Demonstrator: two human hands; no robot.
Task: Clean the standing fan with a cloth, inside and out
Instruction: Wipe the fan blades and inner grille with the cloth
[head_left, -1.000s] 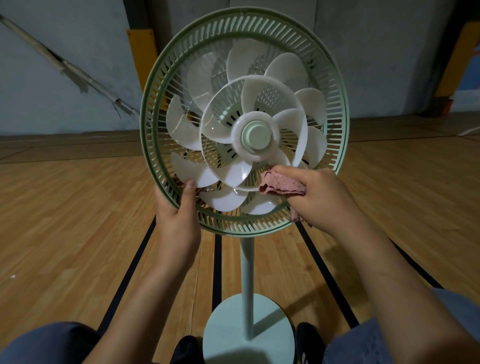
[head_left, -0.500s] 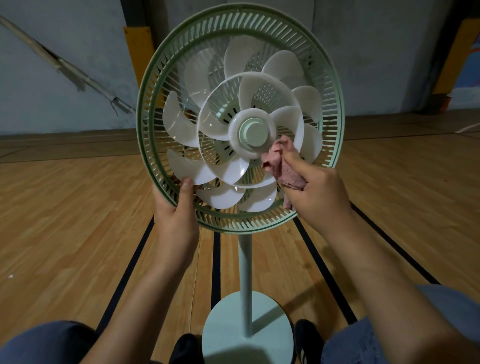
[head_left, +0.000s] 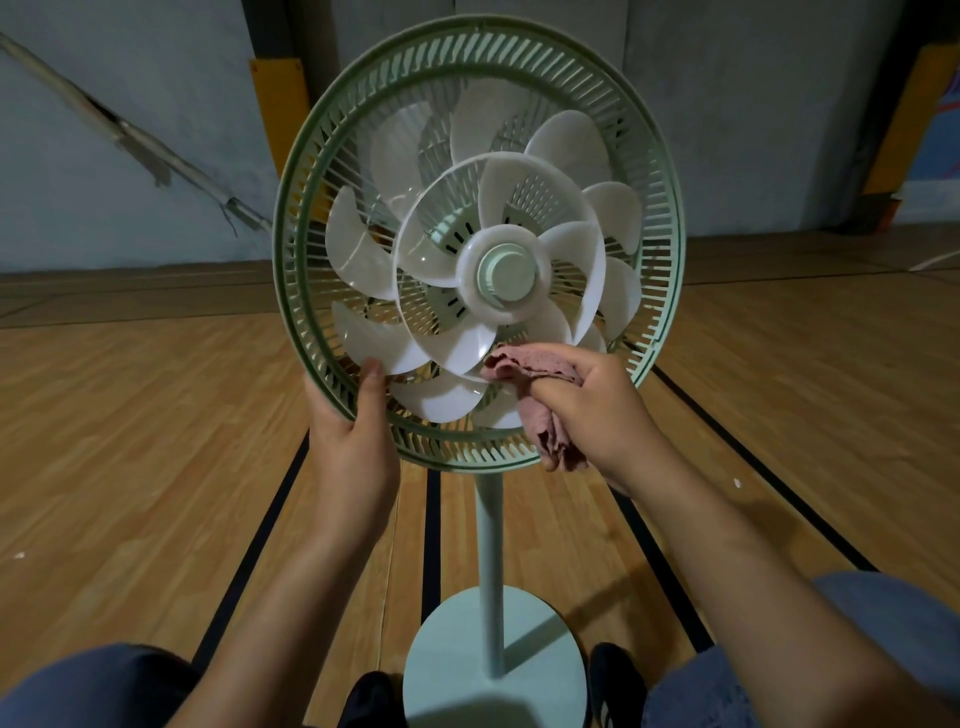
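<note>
Standing fan (head_left: 478, 249), pale green plastic, with round slatted rear guard, front guard off, blades exposed. Location: upright on the wooden floor directly in front of the seated person, between the knees.

Rear guard rim (head_left: 283, 291): pale green ring of short radial slats. Left hand (head_left: 353, 441) grips its lower-left edge, thumb laid over the front of the rim, remaining fingers hidden behind it.

Blades (head_left: 363, 254): translucent white plastic, an outer ring of large curved blades and a smaller inner set, around a white hub with pale green centre cap (head_left: 506, 275), above and between the two grips.

Cloth (head_left: 540, 395): dusty pink, crumpled fabric. Right hand (head_left: 597, 410) holds it with fingers curled round the bunched folds; its leading edge touches the lower blades just below the hub, its loose tail hangs over the bottom of the rim beneath that grip.

Pole (head_left: 488, 561): slim pale green tube, descending from the guard between the two forearms.

Base (head_left: 467, 649): round flat pale green disc on the floor, below both grips, between two dark shoes.

Floor (head_left: 130, 415): light wooden boards with black painted lines running away from the viewer.

Wall (head_left: 104, 130): grey, behind the fan, with a yellow padded post (head_left: 272, 93) beyond the left grip.
</note>
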